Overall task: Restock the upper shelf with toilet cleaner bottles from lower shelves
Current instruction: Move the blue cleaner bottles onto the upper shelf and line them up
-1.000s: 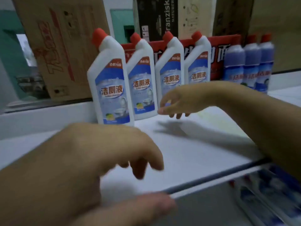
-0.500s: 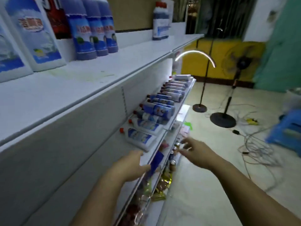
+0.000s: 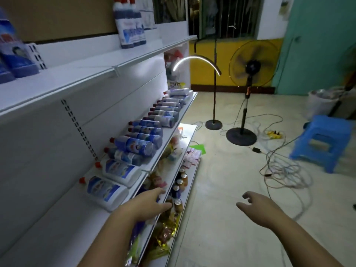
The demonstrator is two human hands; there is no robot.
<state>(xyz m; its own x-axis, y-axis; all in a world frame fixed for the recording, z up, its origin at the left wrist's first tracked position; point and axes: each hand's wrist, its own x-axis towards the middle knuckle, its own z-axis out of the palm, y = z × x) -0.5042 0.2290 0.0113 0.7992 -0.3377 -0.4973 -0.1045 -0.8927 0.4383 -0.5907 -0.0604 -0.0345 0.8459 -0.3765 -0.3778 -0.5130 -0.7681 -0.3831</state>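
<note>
Fingers (image 3: 163, 191) of your left hand (image 3: 148, 204) reach, loosely spread and gripping nothing, past the front edge of the lower shelf (image 3: 174, 132), just beside the nearest white bottle (image 3: 105, 191) but apart from it. Your right hand (image 3: 258, 207) hangs over the floor (image 3: 221, 189), its fingers released and half curled, also empty.

Head view: cleaner bottles lie on their sides in a row along that lower shelf, two white ones nearest you, then blue bottles (image 3: 140, 139) running back toward the far end. On the upper shelf (image 3: 81, 74), a few blue bottles stand at the left edge of the picture and another cluster (image 3: 131, 26) stands farther along; the stretch between them is bare. Below, snack packets and cans (image 3: 178, 186) fill the bottom shelves. A fan (image 3: 250, 68), an arc lamp (image 3: 196, 61), loose cables and a blue stool (image 3: 327, 139) stand out on the floor.

By this showing, the restocking is partly done at best: some stock is up, most waits below. Your next pick looks to be the near white bottle.
</note>
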